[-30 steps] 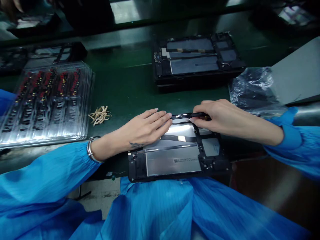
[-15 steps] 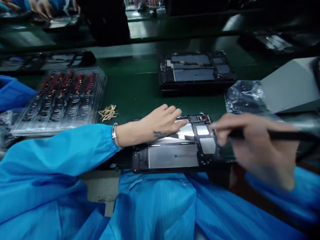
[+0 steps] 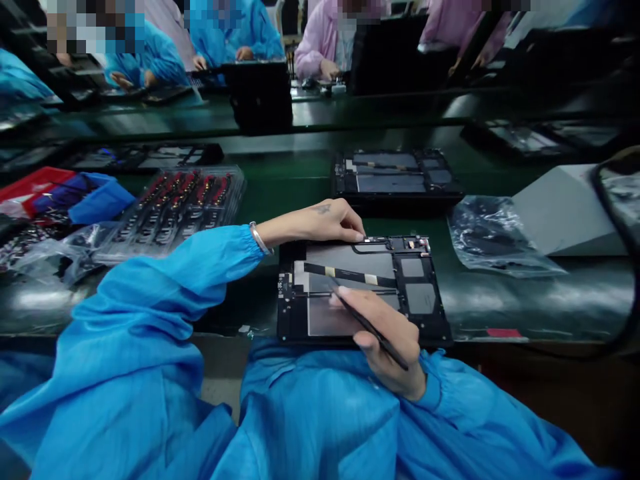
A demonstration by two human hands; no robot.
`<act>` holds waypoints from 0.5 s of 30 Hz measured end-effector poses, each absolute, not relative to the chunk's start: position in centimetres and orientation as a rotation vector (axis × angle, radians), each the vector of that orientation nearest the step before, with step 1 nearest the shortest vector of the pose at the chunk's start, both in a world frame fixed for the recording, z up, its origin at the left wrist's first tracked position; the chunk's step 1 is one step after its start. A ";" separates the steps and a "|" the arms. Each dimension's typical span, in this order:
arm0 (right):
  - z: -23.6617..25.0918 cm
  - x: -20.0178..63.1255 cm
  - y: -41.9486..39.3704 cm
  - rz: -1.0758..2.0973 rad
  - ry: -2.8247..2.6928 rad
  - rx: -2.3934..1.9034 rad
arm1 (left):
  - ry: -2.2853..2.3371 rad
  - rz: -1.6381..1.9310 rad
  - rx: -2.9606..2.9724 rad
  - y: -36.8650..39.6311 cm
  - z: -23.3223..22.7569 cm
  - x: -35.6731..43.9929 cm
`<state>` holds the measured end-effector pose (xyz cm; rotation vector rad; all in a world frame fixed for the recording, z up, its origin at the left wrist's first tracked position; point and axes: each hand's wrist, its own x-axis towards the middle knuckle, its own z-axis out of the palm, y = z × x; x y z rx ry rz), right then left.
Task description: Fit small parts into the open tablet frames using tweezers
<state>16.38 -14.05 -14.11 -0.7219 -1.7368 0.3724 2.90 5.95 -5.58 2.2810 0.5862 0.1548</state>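
Observation:
An opened tablet [image 3: 350,323] lies in front of me, its flat silver-grey batteries and dark frame facing up. My left hand [image 3: 340,221] is at its far edge, fingers curled and closed over the rim; the fingertips are partly hidden. In my right hand [image 3: 390,333] is a pair of slim black tweezers [image 3: 373,328], held like a pen. Their tip points up and left over the batteries, near the dark flat cable [image 3: 345,274] with pale tape patches. Whether the tip touches the cable I cannot tell.
Another opened tablet [image 3: 390,183] sits on a dark block beyond. Clear trays [image 3: 187,207] of small parts and blue bins [image 3: 103,199] stand left. A clear plastic bag [image 3: 493,233] and a white box [image 3: 560,207] are right. Co-workers sit across the bench.
My right hand has swung left from beside the tablet to over its batteries. My left hand has moved from over the batteries to the far edge. The view has tilted up.

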 end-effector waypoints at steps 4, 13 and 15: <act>-13.5 17.4 -13.8 0.300 -1.907 -0.749 | 0.581 0.152 2.000 5.9 -5.2 2.4; -8.7 26.6 -11.5 -0.110 -2.290 -0.680 | 0.641 0.503 1.653 5.6 -3.3 1.6; -7.9 26.7 -11.6 0.180 -1.809 -0.958 | 0.609 0.599 1.549 4.6 -3.5 1.7</act>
